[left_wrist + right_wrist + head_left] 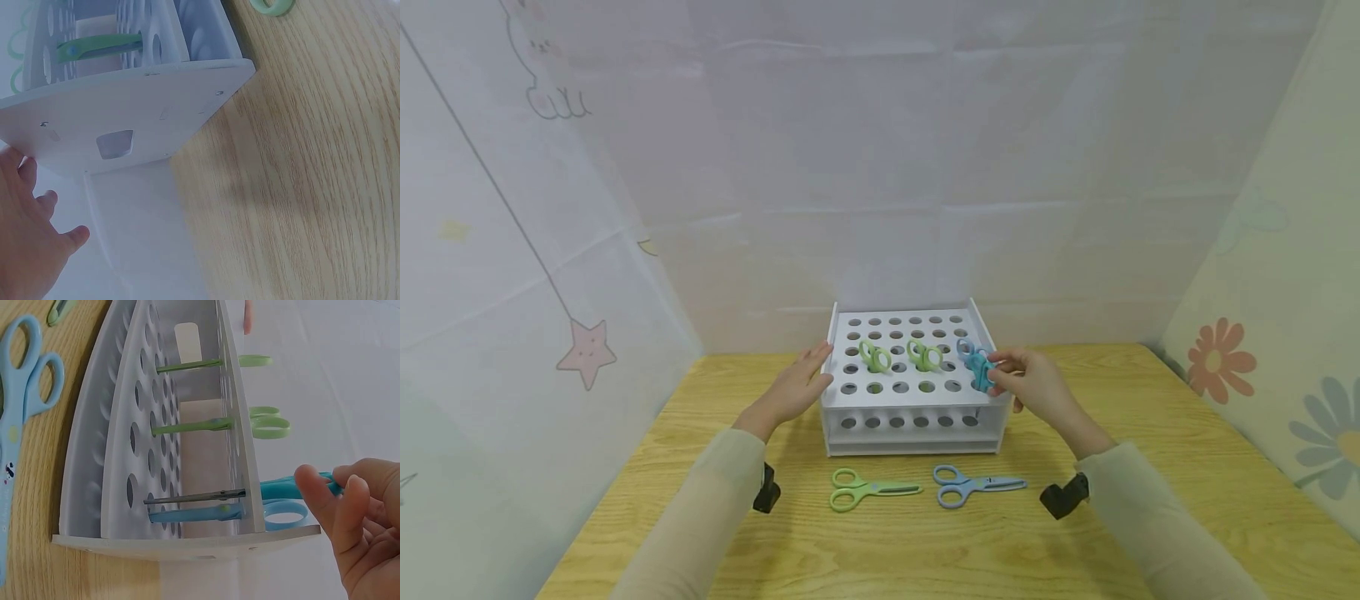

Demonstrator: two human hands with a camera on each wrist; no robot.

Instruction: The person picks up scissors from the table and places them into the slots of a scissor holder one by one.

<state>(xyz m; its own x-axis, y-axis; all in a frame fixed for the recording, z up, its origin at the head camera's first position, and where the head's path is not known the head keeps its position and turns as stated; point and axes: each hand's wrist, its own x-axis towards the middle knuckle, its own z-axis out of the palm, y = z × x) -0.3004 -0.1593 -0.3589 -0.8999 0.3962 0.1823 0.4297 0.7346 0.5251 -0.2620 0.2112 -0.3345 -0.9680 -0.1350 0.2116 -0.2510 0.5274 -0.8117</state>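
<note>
A white rack [913,448] with rows of round holes stands on the table. My right hand [1037,387] pinches the handles of teal scissors [281,489] at the rack's right front corner; in the right wrist view their blades pass down through the top plate to the lower one. Right behind them, light-blue scissors [197,515] stand in another hole. Two green scissors [875,357] sit upright farther left, handles above the plate. My left hand [792,387], fingers extended, touches the upper edge of the rack's left side panel [137,119].
In front of the rack, green scissors [880,488] and blue scissors [966,485] lie flat on the wooden table [880,554], blades pointing right. A pale sheet [917,167] hangs behind the table, with printed sheets on both sides. Each wrist wears a black camera [1064,497].
</note>
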